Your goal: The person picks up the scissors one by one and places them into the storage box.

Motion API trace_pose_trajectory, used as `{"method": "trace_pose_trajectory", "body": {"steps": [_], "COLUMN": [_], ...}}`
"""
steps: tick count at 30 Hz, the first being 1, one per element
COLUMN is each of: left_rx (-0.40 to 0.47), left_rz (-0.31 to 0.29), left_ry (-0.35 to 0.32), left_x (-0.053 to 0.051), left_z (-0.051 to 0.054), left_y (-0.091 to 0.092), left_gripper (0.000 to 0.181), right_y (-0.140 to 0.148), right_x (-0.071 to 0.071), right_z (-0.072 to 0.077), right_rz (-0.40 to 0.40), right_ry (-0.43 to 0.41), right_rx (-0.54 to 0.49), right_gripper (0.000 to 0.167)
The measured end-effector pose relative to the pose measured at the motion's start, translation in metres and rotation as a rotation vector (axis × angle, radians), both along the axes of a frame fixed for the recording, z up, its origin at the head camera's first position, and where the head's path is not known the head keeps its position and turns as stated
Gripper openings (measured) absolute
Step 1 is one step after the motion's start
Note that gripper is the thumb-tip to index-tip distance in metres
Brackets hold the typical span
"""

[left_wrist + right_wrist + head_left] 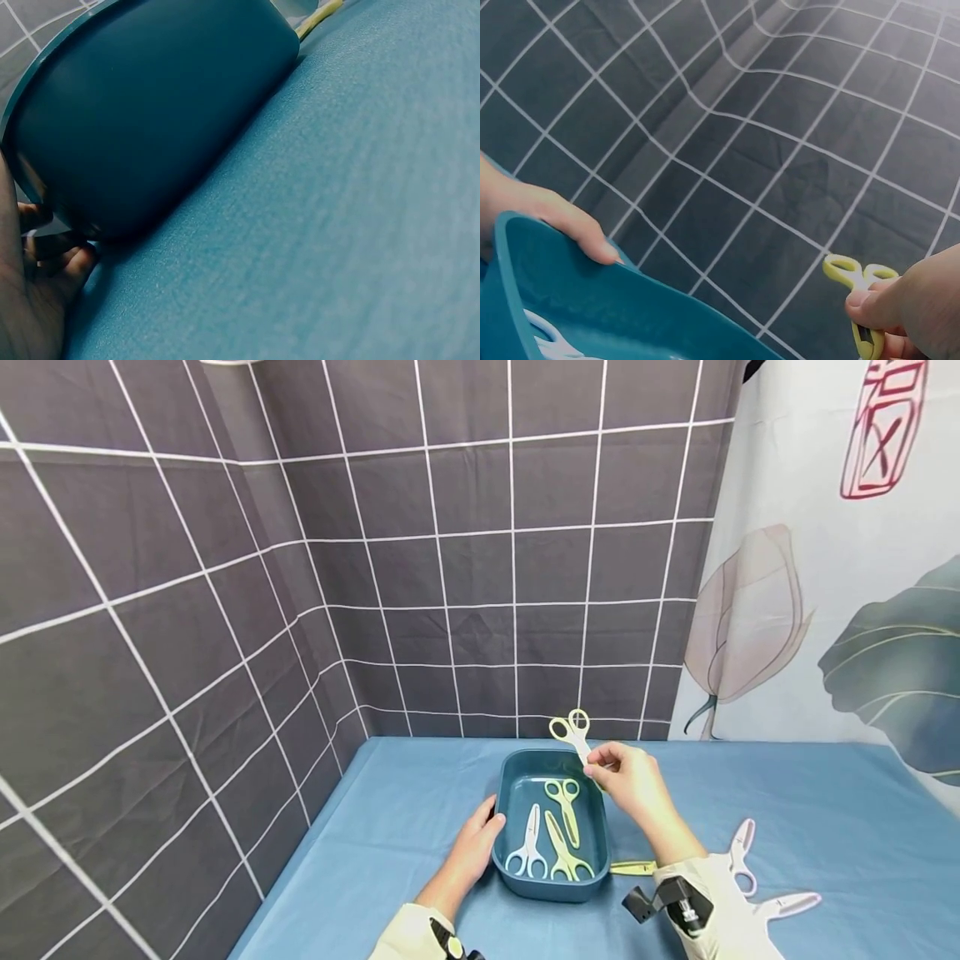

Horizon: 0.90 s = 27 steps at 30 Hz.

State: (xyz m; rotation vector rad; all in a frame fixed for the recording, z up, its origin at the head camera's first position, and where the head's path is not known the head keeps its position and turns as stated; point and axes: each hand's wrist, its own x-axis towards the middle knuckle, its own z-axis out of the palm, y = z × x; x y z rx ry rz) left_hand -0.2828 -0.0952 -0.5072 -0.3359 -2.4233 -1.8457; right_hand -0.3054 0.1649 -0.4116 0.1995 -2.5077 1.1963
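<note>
A dark teal plastic bin [551, 892] stands on the blue cloth. My left hand [474, 843] grips its left side, thumb over the rim and fingers against the outer wall; those fingers show in the left wrist view beside the bin [157, 112]. Above the bin's far right corner, my right hand [630, 777] pinches yellow-and-white scissors [573, 732] by the blade end, handles up. Inside the bin lie white scissors [531, 841] and two yellow-green scissors [568, 814], [561, 847]. The right wrist view also shows the held scissors [860, 277].
Yellow scissors [632, 868] lie just right of the bin, partly covered by my right forearm. Farther right are white scissors [741, 847] and another white pair [787, 906], partly behind the sleeve. A dark curtain with white grid lines [472, 568] hangs behind the table.
</note>
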Motion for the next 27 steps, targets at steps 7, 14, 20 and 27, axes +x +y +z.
{"method": "trace_pose_trajectory", "body": {"steps": [7,14,20,27], "left_rx": [0.0,-0.007,-0.018,0.015], "left_rz": [0.009,0.006,0.005,-0.006], "left_ry": [-0.009,-0.007,0.011,0.012], "left_x": [0.001,0.001,0.0,-0.001], "left_z": [-0.001,-0.001,-0.001,-0.003], "left_y": [0.0,0.0,0.0,-0.001], "left_gripper": [0.05,0.049,0.048,0.048], "right_y": [-0.014,-0.028,-0.041,-0.053], "right_x": [0.003,0.007,0.01,0.012], "right_z": [-0.005,-0.009,-0.012,-0.016], "right_rz": [0.069,0.121,0.144,0.162], "right_ry": [-0.024,-0.025,-0.036,-0.023], "right_rx": [0.002,0.001,0.01,0.037], "right_gripper": [0.006,0.007,0.009,0.011]}}
